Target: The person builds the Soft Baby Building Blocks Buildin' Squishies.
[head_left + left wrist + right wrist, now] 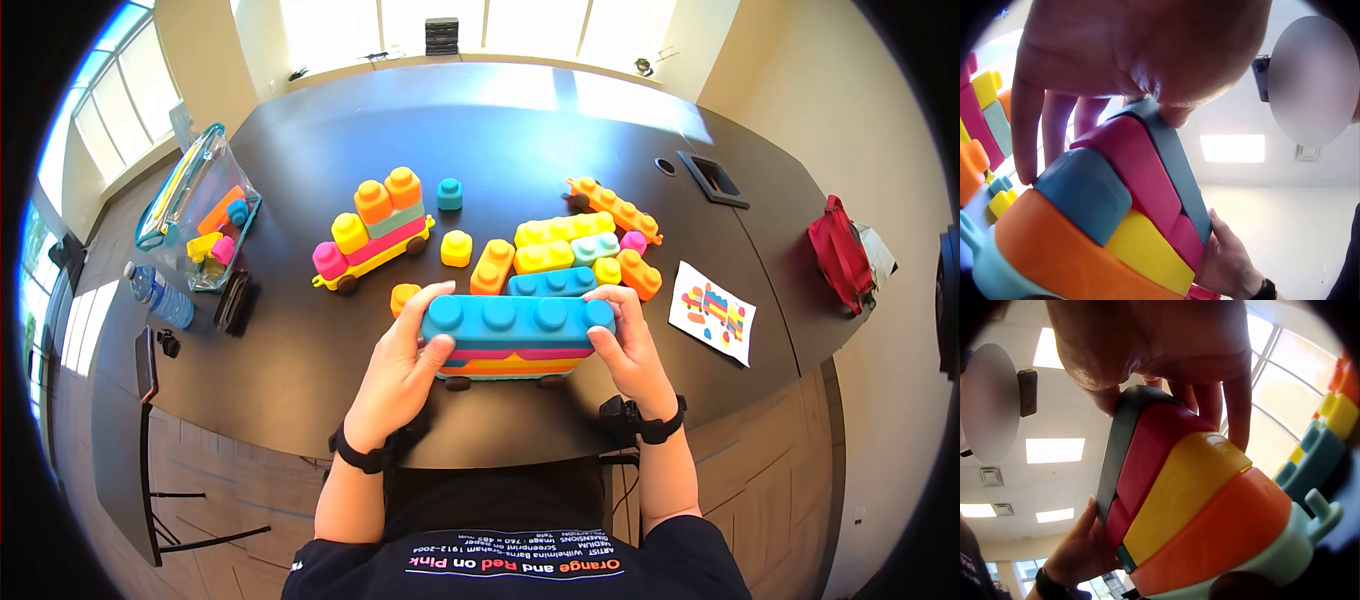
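Observation:
A long blue building block (500,325) with a row of studs tops a stacked toy wagon. Beneath it are pink (1132,165), yellow (1179,487) and orange (1072,244) layers on a pale teal wheeled base (1266,556). My left hand (395,375) grips the wagon's left end, thumb on the near side of the blue block and fingers over its far side. At the other end my right hand (632,360) holds it the same way. In the left wrist view a smaller blue block (1085,194) sits under the pink layer.
A yellow-based block wagon (375,260) stands back left. Loose blocks, including a blue one (550,283) and yellow ones (545,257), lie just beyond my hands. An orange wheeled base (615,208), a picture sheet (712,312), a clear bag (205,200) and a water bottle (160,295) surround them.

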